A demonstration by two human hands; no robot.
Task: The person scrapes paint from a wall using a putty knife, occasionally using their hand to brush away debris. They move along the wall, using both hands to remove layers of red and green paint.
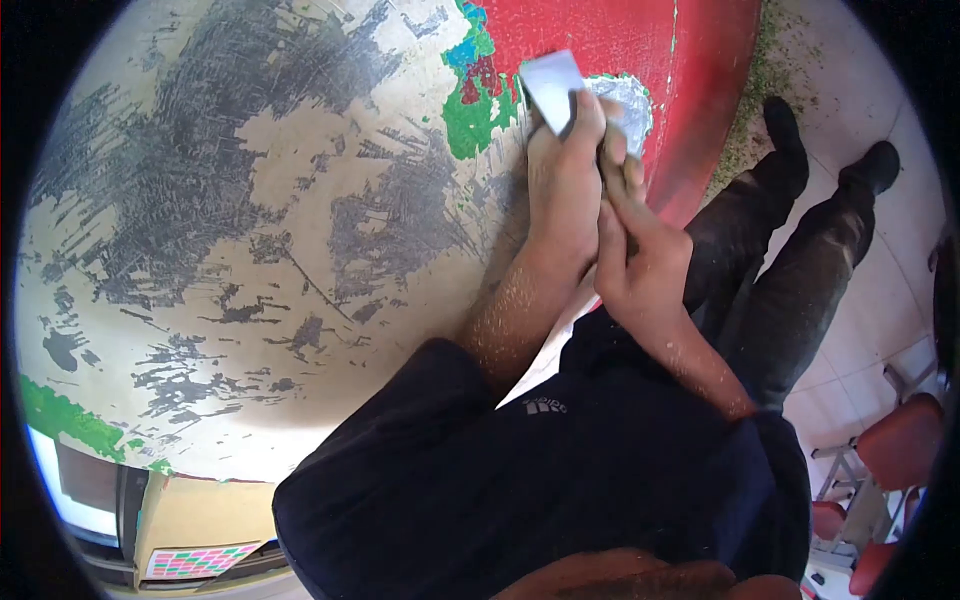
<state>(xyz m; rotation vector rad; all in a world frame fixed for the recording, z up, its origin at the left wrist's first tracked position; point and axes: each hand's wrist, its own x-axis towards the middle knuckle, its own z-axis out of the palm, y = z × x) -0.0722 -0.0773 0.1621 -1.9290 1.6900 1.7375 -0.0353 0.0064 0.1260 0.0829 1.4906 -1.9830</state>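
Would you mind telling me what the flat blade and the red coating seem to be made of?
The flat blade looks like thin, smooth metal, judging by its pale sheen and straight edges, though the glare leaves plastic possible. The red coating looks like paint with a slight gloss: it catches soft light and ends in ragged, chipped edges beside green patches.

The floor (860,270) is made of pale tiles, and thin lines run between them. Many small greenish-brown flakes (770,60) lie on it, close along the red curved edge (725,110). At the right side, a red chair (900,440) with metal legs stands on these tiles.
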